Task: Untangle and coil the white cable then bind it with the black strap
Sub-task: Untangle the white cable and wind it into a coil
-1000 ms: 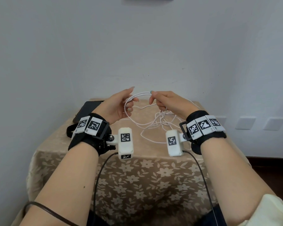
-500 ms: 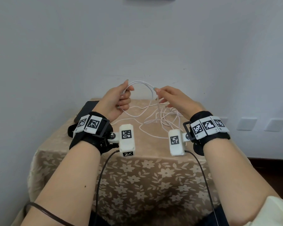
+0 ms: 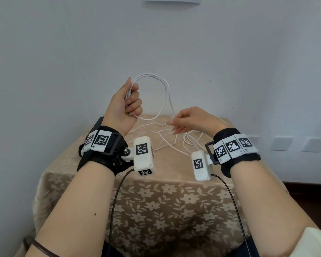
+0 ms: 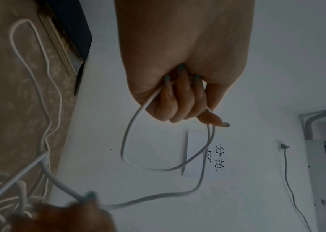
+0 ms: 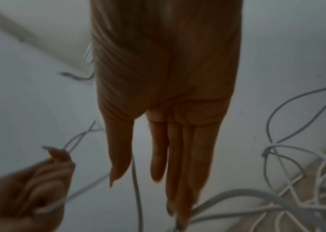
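My left hand (image 3: 127, 104) is raised above the table's far edge and grips the white cable (image 3: 167, 88) in its curled fingers (image 4: 177, 100). A loop of two strands arcs up from this fist and falls to my right hand (image 3: 191, 121), which hovers lower, just above the table. In the right wrist view the right fingers (image 5: 177, 157) are straight, and the cable (image 5: 136, 180) runs down through the gap between thumb and index. The remaining cable lies as a loose tangle (image 3: 188, 140) on the cloth under the right hand. I see no black strap in any view.
The small table has a beige floral cloth (image 3: 156, 201) and stands against a white wall. A dark flat object (image 4: 72, 31) lies at the table's back left, hidden in the head view by my left wrist. Wall sockets (image 3: 280, 143) are on the right.
My left hand has risen with the cable, and the loop has grown taller. My right hand has dropped towards the table along the strand, and its fingers have straightened.
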